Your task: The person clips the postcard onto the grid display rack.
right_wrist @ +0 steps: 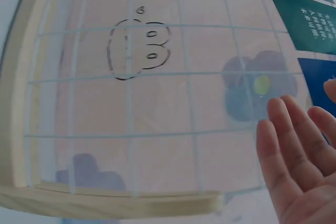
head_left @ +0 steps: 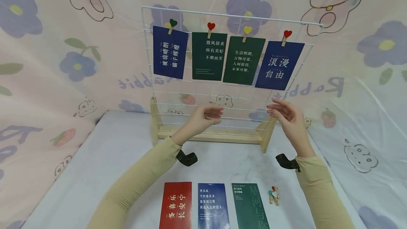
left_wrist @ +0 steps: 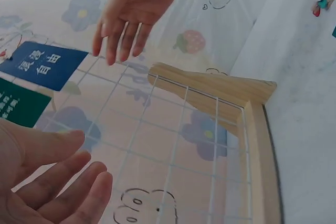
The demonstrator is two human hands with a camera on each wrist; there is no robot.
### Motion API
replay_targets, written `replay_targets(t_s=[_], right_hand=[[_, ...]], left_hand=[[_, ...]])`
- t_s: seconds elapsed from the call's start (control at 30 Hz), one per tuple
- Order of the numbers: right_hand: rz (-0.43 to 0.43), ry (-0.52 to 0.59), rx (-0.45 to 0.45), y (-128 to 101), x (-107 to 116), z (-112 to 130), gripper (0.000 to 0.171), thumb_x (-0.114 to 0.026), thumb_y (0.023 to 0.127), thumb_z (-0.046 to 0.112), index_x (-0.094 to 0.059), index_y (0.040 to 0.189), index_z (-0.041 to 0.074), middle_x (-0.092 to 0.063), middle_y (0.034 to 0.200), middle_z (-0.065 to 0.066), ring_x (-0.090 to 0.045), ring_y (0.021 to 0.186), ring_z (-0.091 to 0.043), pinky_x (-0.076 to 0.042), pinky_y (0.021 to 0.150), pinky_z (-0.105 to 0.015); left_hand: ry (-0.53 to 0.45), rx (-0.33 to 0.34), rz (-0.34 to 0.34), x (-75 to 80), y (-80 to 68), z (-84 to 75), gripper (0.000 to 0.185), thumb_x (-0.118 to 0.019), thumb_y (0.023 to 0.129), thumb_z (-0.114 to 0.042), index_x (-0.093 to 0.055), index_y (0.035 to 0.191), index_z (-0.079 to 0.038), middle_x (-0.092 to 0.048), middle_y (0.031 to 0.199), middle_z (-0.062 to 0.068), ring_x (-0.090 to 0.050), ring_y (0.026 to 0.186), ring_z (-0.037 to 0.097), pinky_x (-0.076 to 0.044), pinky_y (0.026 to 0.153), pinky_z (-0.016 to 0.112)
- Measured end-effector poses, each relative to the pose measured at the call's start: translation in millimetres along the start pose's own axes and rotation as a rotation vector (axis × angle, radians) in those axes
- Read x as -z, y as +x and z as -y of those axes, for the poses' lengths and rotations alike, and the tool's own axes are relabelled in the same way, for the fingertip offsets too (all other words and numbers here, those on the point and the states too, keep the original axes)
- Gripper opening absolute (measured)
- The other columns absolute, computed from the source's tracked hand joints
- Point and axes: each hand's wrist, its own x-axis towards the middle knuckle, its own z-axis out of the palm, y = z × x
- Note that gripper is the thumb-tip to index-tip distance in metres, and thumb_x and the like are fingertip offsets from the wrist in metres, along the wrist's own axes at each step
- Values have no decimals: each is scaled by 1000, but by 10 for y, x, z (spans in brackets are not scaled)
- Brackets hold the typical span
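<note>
A white wire grid [head_left: 203, 96] stands upright in a wooden base [head_left: 210, 137]. Clipped along its upper part hang a blue card [head_left: 170, 52], two green cards [head_left: 210, 57] and another blue card [head_left: 279, 64], each under a small heart clothespin [head_left: 211, 27]. My left hand [head_left: 203, 119] is in front of the grid's lower middle, fingers relaxed and holding nothing. Below the right-hand blue card, by the grid's right side, my right hand [head_left: 287, 119] has loosely bent fingers and nothing in them. Both wrist views show bare palms near the wires.
On the white table [head_left: 127, 147] lie a red card [head_left: 176, 204], a blue card [head_left: 213, 206] and a green card [head_left: 249, 206] in a row. Several heart clothespins [head_left: 274, 197] sit to their right. A patterned cloth [head_left: 359, 116] hangs behind the grid.
</note>
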Motion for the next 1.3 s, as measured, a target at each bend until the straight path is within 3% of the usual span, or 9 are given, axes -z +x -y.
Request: replay_targets(t_s=[0.13, 0.3, 0.4, 0.57, 0.67, 0.77, 1.03, 1.13, 1.3], right_hand=[[12, 43, -47, -148, 51, -115, 37, -58, 94, 1, -53, 130, -2, -65, 112, -17, -65, 97, -16, -52, 83, -21], [72, -3, -108, -333, 105, -217, 37, -55, 97, 6, -50, 132, -4, -63, 116, -20, -64, 98, -15, -52, 83, -21], [191, -52, -171, -449, 134, -284, 37, -52, 99, 9, -48, 133, -5, -61, 118, -23, -64, 100, -16, -52, 82, -22], [444, -128, -298, -659, 200, -387, 37, -52, 100, 15, -50, 133, 0, -61, 120, -20, -61, 107, -24, -51, 86, -22], [516, -120, -370, -782, 224, -461, 36, -53, 100, 18, -51, 133, 2, -61, 121, -16, -61, 107, -22, -51, 88, -25], [532, -106, -412, -876, 225, -538, 36, -54, 100, 19, -51, 132, 4, -62, 120, -15, -62, 105, -20, -52, 88, -30], [542, -82, -456, -1047, 210, -633, 39, -53, 100, 20, -49, 133, 1, -58, 122, -26, -59, 108, -35, -52, 86, -31], [547, -93, -473, -1102, 214, -651, 41, -53, 100, 20, -47, 135, -1, -58, 122, -26, -59, 108, -35, -52, 86, -29], [551, -123, -513, -1162, 241, -669, 45, -53, 100, 22, -46, 135, -4, -59, 122, -23, -61, 107, -28, -52, 84, -27]], left_hand=[[-98, 13, 31, 83, -136, 103, 40, -66, 88, 3, -58, 127, 0, -62, 118, 20, -61, 107, 31, -53, 87, 29], [-210, 67, 65, 215, -287, 118, 45, -65, 88, 5, -54, 131, 1, -59, 123, 23, -58, 112, 36, -52, 89, 33], [-193, 131, 71, 317, -425, 155, 46, -66, 88, 3, -54, 132, 0, -60, 123, 19, -58, 113, 35, -52, 89, 32], [-125, 209, 72, 481, -686, 365, 44, -66, 89, -1, -53, 131, 2, -60, 122, 18, -59, 111, 32, -52, 89, 32], [-111, 245, 73, 563, -845, 509, 44, -66, 89, -2, -52, 131, 4, -61, 122, 20, -60, 110, 31, -52, 89, 33], [-109, 282, 74, 638, -987, 629, 44, -66, 90, -4, -52, 131, 4, -61, 122, 20, -60, 110, 31, -51, 90, 35], [-184, 368, 116, 755, -1189, 770, 45, -64, 90, -1, -51, 133, 2, -60, 123, 19, -58, 113, 35, -52, 89, 37], [-194, 386, 134, 772, -1244, 786, 46, -63, 90, -2, -50, 133, 3, -58, 125, 23, -58, 113, 35, -52, 88, 38], [-233, 480, 142, 797, -1359, 840, 46, -64, 92, -8, -48, 133, 5, -55, 127, 27, -60, 110, 31, -52, 90, 40]])
